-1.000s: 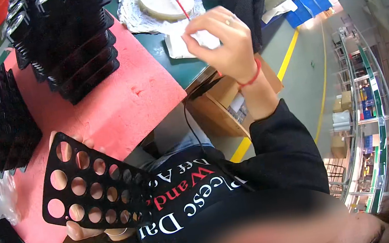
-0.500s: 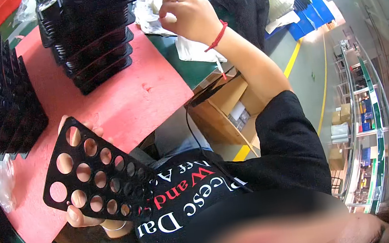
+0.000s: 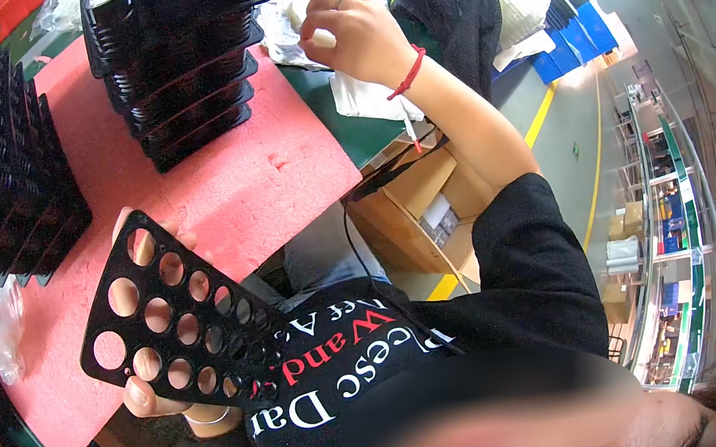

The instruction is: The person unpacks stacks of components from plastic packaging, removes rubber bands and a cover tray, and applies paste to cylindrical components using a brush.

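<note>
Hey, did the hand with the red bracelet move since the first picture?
Yes, the right hand moved up and left in the picture, from right of the white cloth to above it.

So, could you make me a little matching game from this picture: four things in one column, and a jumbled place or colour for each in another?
1. panel with holes
2. bracelet
3. foam sheet
4. floor line

A. yellow
B. pink
C. held in the left hand
D. around the wrist of the right hand

Right pairs: 1-C, 2-D, 3-B, 4-A
</note>
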Tool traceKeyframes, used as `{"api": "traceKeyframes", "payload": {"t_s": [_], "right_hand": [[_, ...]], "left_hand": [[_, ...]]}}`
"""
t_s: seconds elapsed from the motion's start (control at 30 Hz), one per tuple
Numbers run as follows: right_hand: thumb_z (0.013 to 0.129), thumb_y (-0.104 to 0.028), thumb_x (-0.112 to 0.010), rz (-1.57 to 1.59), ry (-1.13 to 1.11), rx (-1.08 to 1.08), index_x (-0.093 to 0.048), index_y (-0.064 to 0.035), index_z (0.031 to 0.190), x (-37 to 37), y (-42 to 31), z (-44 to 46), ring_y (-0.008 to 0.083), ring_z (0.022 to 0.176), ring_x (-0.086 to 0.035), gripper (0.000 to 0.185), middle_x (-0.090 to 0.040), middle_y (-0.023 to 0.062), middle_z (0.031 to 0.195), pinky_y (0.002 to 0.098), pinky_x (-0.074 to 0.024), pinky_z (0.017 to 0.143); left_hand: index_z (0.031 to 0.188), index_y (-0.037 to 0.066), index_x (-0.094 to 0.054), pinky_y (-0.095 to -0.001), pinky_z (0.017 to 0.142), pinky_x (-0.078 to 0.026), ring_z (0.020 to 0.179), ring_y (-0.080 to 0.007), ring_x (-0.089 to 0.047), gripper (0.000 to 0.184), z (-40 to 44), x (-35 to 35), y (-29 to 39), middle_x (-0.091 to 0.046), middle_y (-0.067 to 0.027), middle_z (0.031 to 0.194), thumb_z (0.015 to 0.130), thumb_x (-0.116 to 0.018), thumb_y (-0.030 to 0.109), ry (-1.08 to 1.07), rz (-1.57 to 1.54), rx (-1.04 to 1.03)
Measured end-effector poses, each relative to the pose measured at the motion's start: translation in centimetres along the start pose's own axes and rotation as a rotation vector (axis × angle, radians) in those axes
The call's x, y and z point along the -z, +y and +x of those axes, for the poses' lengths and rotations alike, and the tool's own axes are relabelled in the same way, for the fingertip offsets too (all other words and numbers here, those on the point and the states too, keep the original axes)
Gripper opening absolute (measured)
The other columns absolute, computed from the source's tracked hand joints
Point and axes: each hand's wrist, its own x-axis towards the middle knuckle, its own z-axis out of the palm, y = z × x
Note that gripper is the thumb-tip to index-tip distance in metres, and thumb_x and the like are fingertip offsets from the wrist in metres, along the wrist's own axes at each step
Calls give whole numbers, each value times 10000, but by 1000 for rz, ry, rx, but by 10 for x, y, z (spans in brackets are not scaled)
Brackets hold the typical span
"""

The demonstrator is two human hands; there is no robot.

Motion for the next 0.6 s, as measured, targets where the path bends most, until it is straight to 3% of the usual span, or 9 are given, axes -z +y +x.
{"api": "traceKeyframes", "payload": {"t_s": [0.23,0.6], "right_hand": [[688,-167,-708,-33,-112,-31,-681,-132,759,-1,0,-3,257,906,-552,84,-592,28,894,362,-471,772],[702,-243,-703,-55,-275,20,-732,-176,830,12,-2,5,257,1078,-492,148,-571,21,1005,413,-405,891]], "left_hand": [[1421,-54,-182,-370,964,-432,1203,-324,-456,1045,0,8,-4,-361,-236,1385,636,-542,536,-12,-37,33],[1408,-79,-188,-361,986,-408,1191,-325,-461,1084,3,-12,5,-441,-245,1298,618,-571,557,-76,36,-19]]}}
